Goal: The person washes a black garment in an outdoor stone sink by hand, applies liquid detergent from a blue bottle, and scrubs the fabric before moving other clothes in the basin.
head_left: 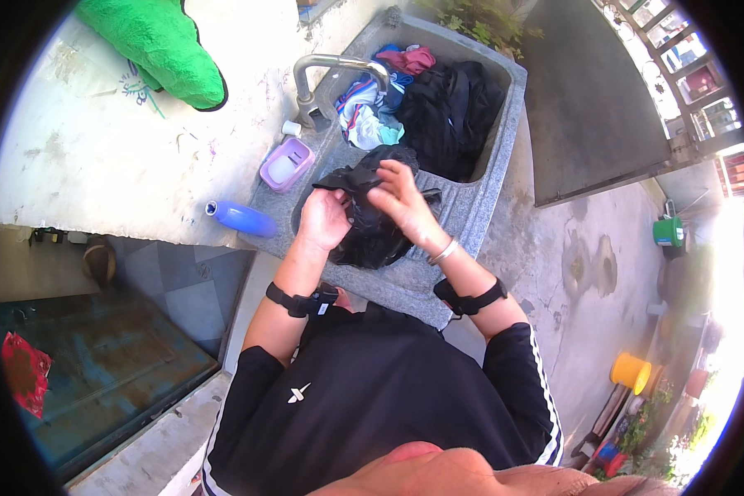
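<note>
Black wet cloth (pixel 374 236), its kind unclear in the folds, lies bunched on the ribbed washboard part of a grey stone sink (pixel 489 207). My left hand (pixel 325 221) is at the cloth's left side, its fingers closed on a raised edge of it. Over the cloth's right side hovers my right hand (pixel 405 202), fingers bent and apart, with nothing visible between them. Beyond, the basin holds more black clothing (pixel 450 116) and a white and blue garment (pixel 364 112), with a pink cloth (pixel 409 59) at the far end. A curved metal faucet (pixel 339 62) arches over the basin's left rim.
On the sink's left edge sit a lilac soap dish (pixel 287 165), a small white cap (pixel 292 128) and a blue-purple bottle (pixel 241 218) lying down. A green plush cloth (pixel 161 50) rests on the pale ledge. Rightward, a dark panel (pixel 595 99) stands beyond the concrete floor.
</note>
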